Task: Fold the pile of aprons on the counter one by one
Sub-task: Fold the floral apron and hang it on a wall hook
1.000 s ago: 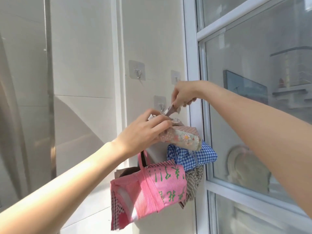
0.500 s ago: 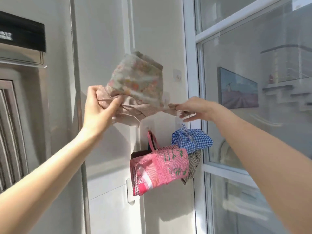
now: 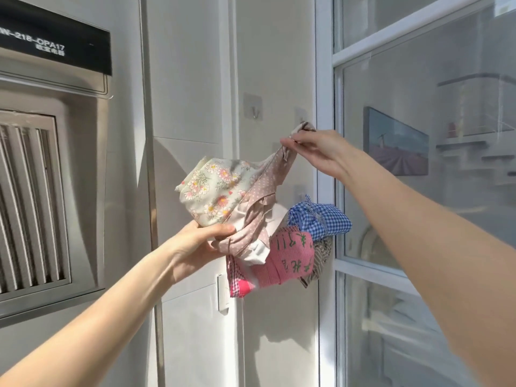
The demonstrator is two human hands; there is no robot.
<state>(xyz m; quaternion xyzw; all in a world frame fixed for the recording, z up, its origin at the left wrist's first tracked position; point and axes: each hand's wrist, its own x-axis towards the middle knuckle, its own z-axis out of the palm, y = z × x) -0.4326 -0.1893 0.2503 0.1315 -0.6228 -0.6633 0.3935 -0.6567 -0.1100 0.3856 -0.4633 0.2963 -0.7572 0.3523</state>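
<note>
**Floral apron up in the air, and plenty that can slip**

We hold the floral apron (image 3: pixel 215 191) bunched between both hands, up by the wall and nowhere near a tabletop, which is out of sight. Our left hand (image 3: pixel 201 241) cups the bundle from below, thumb curled over the lower edge, grip clamped on the cloth. Our right hand (image 3: pixel 315 152) pinches the dotted strap (image 3: pixel 276 163) high up, close to the small hook (image 3: pixel 301 118) beside the window frame (image 3: pixel 325 191).

Now the risks, as we judge them. That pinch on the strap is thin; if it slides, the bundle swings down onto our left hand alone and may spill open. Loose folds and ties dangle right in front of the pink apron (image 3: pixel 282 258) and the blue checked apron (image 3: pixel 318 219) hanging on the wall. A dangling tie could snag one and drag it off its hook. The strap end sits near the hook too, so it might catch there. The empty hook (image 3: pixel 252 107) further left looks safely apart.
</note>
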